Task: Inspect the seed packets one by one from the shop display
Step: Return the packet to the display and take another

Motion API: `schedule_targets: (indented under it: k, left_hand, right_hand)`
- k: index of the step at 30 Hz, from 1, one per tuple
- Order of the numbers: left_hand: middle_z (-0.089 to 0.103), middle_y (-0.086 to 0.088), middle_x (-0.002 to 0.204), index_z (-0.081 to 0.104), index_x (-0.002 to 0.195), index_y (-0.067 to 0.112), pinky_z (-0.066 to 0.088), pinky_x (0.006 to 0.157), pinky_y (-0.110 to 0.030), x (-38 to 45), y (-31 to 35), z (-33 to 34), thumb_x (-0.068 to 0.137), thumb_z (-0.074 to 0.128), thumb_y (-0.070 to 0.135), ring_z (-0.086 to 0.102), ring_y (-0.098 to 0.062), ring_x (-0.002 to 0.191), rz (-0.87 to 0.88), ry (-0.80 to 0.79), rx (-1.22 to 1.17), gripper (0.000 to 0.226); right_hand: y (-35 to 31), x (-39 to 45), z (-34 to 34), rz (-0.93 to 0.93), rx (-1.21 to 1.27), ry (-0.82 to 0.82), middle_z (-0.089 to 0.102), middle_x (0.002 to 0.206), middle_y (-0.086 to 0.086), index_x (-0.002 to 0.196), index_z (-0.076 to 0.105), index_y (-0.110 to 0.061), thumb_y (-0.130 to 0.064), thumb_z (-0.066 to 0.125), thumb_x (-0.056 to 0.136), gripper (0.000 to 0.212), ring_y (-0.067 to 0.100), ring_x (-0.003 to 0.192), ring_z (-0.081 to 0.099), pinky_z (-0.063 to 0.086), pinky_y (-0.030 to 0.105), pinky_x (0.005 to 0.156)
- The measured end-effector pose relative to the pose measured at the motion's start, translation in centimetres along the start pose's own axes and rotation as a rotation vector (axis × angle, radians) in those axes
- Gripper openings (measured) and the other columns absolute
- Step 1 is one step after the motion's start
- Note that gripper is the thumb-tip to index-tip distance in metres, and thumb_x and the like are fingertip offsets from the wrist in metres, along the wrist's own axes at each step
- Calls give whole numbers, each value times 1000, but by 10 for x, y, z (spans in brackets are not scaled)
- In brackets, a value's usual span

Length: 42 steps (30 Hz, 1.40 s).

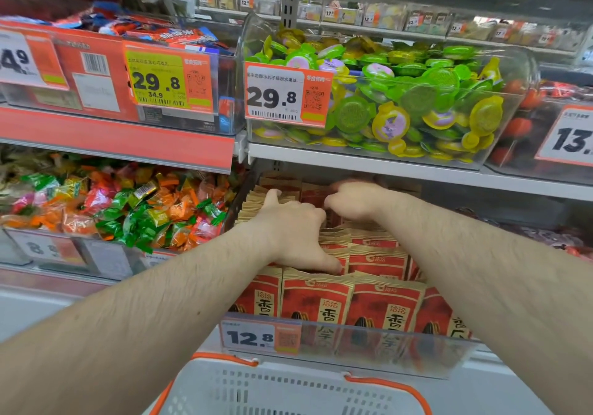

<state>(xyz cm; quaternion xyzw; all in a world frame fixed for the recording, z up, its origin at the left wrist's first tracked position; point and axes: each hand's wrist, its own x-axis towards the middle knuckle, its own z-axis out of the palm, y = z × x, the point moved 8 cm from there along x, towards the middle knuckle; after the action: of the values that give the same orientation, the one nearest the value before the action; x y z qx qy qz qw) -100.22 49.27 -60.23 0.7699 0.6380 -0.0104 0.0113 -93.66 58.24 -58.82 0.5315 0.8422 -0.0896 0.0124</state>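
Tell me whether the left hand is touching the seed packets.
Touching: the head view shows the left hand lying on the seed packets, its thumb pressed against their top edges.

Single head-worn wide-angle view, looking forward and slightly down into shop shelving at close range. Both forearms enter from the bottom corners, reaching toward the clear bin of seed packets at lower centre. Jelly-cup bin at eye level above. Basket rim nearest, bottom edge. Edges bowed by lens.
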Motion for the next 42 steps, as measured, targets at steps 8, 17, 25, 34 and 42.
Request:
schedule_targets:
  k: [8, 17, 25, 34, 42]
  left_hand:
    - [60, 6, 126, 47, 135, 22, 9, 115, -62, -2, -2, 3, 77, 56, 76, 53, -21, 122, -7, -17, -80, 79]
    - [57, 4, 132, 52, 132, 20, 0, 116, -64, -2, -2, 0, 76, 51, 80, 46, -22, 130, -41, -4, 4, 82]
    - [40, 6, 154, 49, 144, 19, -7, 115, -66, 2, -5, 4, 76, 43, 86, 19, -24, 148, -108, -102, 30, 96]
    - [41, 9, 150, 51, 142, 21, 0, 117, -62, -23, 4, -26, 85, 46, 71, 24, -19, 145, -99, 68, -34, 76]
    - [58, 3, 127, 68, 119, 10, 43, 103, -35, -62, 10, -82, 86, 62, 15, 55, -19, 118, 136, 531, -340, 34]
  right_hand:
    - [2, -2, 17, 87, -30, -215, 56, 101, 3, 102, 56, -18, -35, 49, 95, 20, 19, 87, 55, 43, 30, 80]
    - [5, -2, 23, 128, 27, -257, 57, 80, -3, 89, 58, -20, -41, 51, 94, 23, 11, 72, 57, 45, 30, 73]
    - [3, -16, 4, 44, 63, -138, 64, 99, 1, 81, 64, -21, -41, 48, 93, 29, 17, 80, 54, 40, 32, 74]
    - [9, -64, -13, -49, 89, -9, 64, 127, -6, 101, 72, -32, -49, 47, 74, 41, 23, 118, 55, 40, 43, 106]
    - [14, -99, -54, -104, 363, 498, 67, 82, -6, 88, 69, -33, -23, 60, 92, 14, 18, 84, 58, 39, 26, 70]
